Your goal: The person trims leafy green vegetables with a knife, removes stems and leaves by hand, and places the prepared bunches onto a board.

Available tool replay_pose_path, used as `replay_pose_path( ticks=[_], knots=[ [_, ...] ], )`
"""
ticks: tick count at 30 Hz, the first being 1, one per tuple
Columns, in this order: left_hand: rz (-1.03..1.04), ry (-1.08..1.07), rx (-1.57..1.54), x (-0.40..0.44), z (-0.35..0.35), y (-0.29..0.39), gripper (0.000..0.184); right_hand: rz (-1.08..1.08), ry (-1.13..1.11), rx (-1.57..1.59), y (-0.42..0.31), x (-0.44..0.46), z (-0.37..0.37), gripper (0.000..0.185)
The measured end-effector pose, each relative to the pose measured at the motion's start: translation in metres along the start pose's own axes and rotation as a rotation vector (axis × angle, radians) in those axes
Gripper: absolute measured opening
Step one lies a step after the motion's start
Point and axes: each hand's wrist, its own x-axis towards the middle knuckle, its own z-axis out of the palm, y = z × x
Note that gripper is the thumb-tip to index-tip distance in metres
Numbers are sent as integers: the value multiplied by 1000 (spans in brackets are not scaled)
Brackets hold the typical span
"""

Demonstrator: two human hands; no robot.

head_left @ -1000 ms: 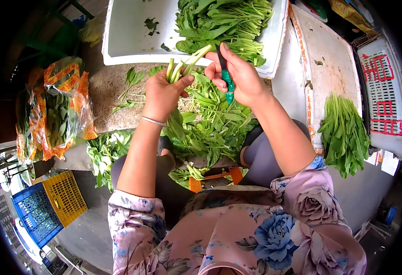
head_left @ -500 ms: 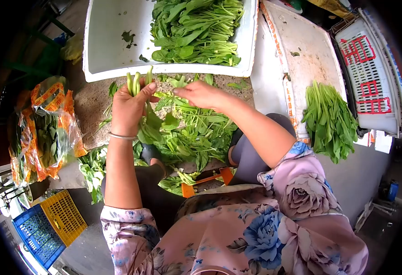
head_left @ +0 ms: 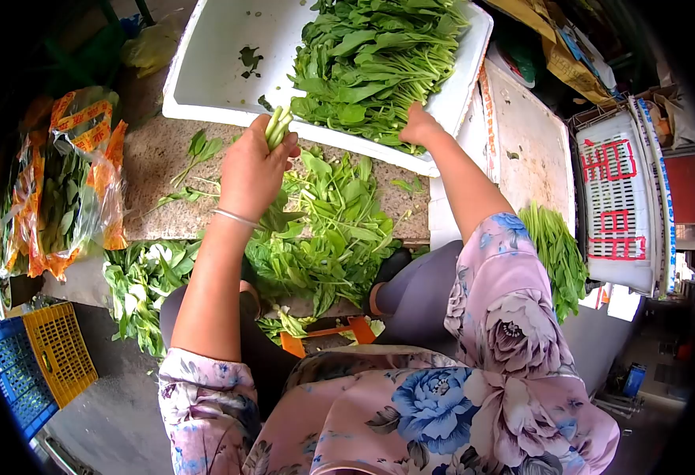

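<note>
My left hand [head_left: 254, 168] is closed round a few leafy green stems [head_left: 278, 127], cut ends pointing up, over the near side of the white foam box [head_left: 228, 112]. My right hand [head_left: 420, 128] is at the box's near right part, its fingers closed on the stem ends of the leafy greens [head_left: 363, 59] piled inside. Some of its fingertips are hidden among the stems. Below my hands, a loose heap of greens and torn leaves [head_left: 323, 237] spreads over the stone slab and down between my feet.
A plastic bag of greens [head_left: 70, 182] stands at left, above a blue and yellow crate [head_left: 58, 352]. More leaves [head_left: 153, 285] lie by my left leg. On the right are a foam lid [head_left: 529, 142], a bunch of greens [head_left: 553, 257] and a white crate with red marks [head_left: 613, 206].
My right hand has moved from beside my left hand up and right to the greens in the box. My left hand still holds its stems, now tilted. The view has shifted and turned slightly.
</note>
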Motion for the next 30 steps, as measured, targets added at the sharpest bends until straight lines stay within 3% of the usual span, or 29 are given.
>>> replay_pose_path(
  ticks=[3, 7, 14, 24, 28, 30],
  knots=[
    [-54, -58, 40, 2, -1, 5, 19, -26, -116, 56, 3, 6, -2, 86],
    [-57, -81, 87, 5, 0, 1, 21, -131, -152, 5, 10, 6, -5, 84],
    [-32, -100, 117, 6, 6, 0, 21, -169, -143, -200, 8, 7, -4, 47],
    [20, -62, 0, 1, 7, 7, 19, -174, 11, -199, 5, -59, -120, 38],
    [21, -66, 21, -2, 6, 7, 18, -70, -17, -151, 6, -80, -114, 36],
    [31, -36, 8, -5, 7, 10, 17, -5, -58, -123, -5, -87, -76, 35]
  ],
)
